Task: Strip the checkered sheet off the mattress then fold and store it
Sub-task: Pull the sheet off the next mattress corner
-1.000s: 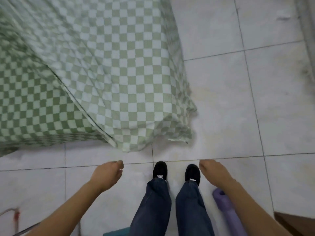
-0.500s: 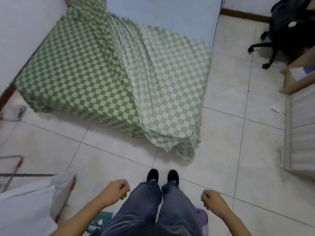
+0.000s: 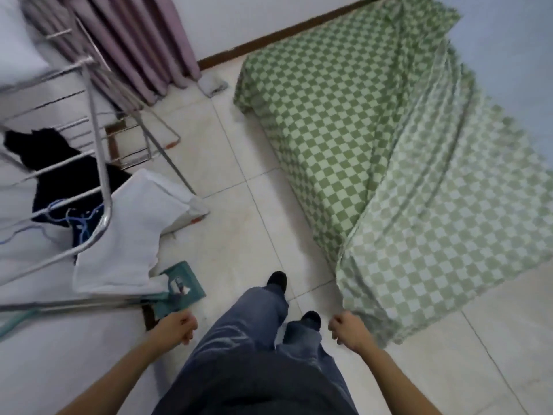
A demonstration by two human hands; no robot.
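Observation:
The green-and-white checkered sheet (image 3: 335, 115) covers a low mattress on the floor at the right. One part of the sheet is thrown back, showing its paler underside (image 3: 449, 211), and it hangs over the near corner down to the tiles. Bare pale-blue mattress (image 3: 514, 40) shows at the top right. My left hand (image 3: 176, 326) hangs beside my left leg with its fingers loosely curled and holds nothing. My right hand (image 3: 348, 330) is also loosely curled and empty, just left of the sheet's lowest corner, and I cannot tell whether it touches the cloth.
A metal drying rack (image 3: 98, 163) fills the left side, with white cloths (image 3: 125, 235) and a black garment (image 3: 51, 157) on it. A teal object (image 3: 179, 290) lies on the floor by its foot. Purple curtains (image 3: 134, 40) hang at the back. White tiled floor lies between rack and mattress.
The view has swung left and the mattress now sits to my right. The drying rack has come into view. Both hands stay low beside my legs, empty.

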